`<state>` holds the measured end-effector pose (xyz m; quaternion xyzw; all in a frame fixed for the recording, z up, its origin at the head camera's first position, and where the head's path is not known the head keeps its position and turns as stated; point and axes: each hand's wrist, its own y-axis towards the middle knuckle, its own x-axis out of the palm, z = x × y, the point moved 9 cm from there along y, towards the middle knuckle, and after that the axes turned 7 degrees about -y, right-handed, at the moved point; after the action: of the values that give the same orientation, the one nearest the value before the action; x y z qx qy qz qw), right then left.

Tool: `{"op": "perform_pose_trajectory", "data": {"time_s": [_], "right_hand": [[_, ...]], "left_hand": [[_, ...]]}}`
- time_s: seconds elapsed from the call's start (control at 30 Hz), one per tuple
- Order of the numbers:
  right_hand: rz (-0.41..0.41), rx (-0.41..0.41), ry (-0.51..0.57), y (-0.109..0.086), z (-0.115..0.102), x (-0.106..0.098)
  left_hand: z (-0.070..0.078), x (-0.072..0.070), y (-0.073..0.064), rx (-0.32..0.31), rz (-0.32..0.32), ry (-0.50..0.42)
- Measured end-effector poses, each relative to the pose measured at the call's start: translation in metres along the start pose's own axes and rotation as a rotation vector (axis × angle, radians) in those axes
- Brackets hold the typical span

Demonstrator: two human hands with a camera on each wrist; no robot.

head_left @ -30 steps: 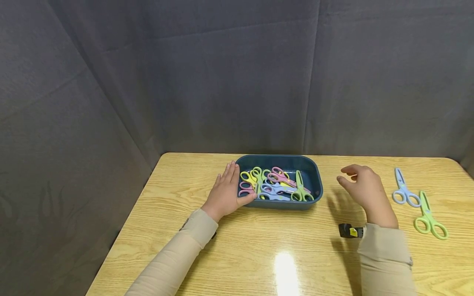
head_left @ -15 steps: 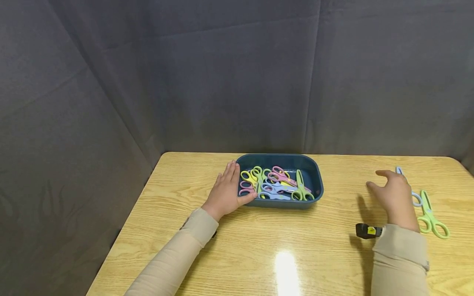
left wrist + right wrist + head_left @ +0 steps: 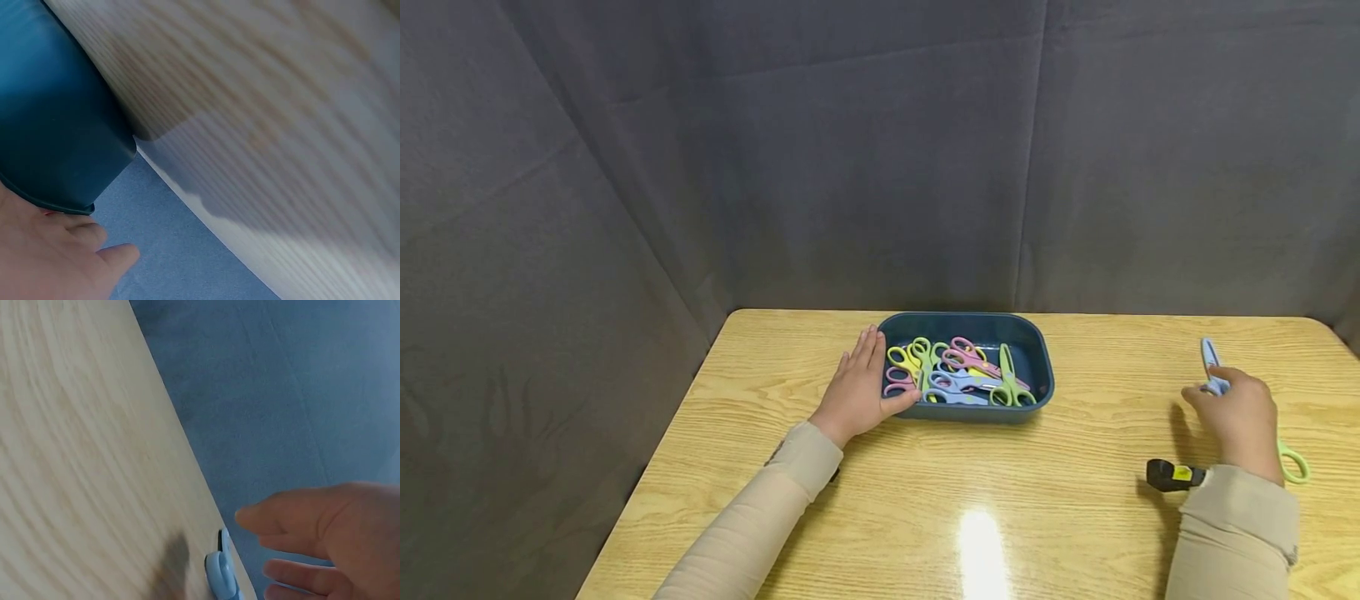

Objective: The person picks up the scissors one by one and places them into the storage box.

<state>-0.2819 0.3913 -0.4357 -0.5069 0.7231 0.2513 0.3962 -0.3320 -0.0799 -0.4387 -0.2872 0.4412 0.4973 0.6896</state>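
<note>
My left hand rests with straight fingers along the left rim of a dark blue tray, its thumb lying over the front rim. Inside the tray lie several scissors in pastel colours, including green scissors and pink scissors. At the right, my right hand is over light blue scissors, hiding most of their handles. The right wrist view shows thumb and fingers spread apart, with a gap to the blue scissors. Other green scissors are mostly hidden behind the right hand.
The wooden table ends at a back edge against a grey curtain. A black wrist camera sticks out left of the right sleeve.
My right hand has moved right, from beside the tray to over the light blue scissors, and now covers much of the loose green scissors. The left hand stays at the tray.
</note>
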Motion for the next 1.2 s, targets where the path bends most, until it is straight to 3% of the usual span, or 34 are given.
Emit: {"op": "perform_pose_trajectory", "data": {"time_s": [0.13, 0.3, 0.6, 0.83, 1.2], "right_hand": [[-0.038, 0.037, -0.002, 0.000, 0.006, 0.004], [-0.068, 0.019, -0.032, 0.003, 0.010, 0.010], [0.024, -0.038, -0.052, 0.005, 0.008, 0.011], [0.005, -0.012, -0.051, 0.005, 0.007, 0.012], [0.066, -0.033, -0.068, 0.005, 0.003, 0.011]], "left_hand": [[0.001, -0.001, 0.000, 0.015, 0.015, -0.004], [0.001, -0.001, -0.001, 0.011, 0.013, -0.011], [0.001, -0.001, -0.001, 0.009, 0.011, -0.012], [0.000, 0.000, 0.001, 0.012, 0.016, -0.010], [-0.002, 0.002, 0.001, 0.002, 0.010, -0.011]]}}
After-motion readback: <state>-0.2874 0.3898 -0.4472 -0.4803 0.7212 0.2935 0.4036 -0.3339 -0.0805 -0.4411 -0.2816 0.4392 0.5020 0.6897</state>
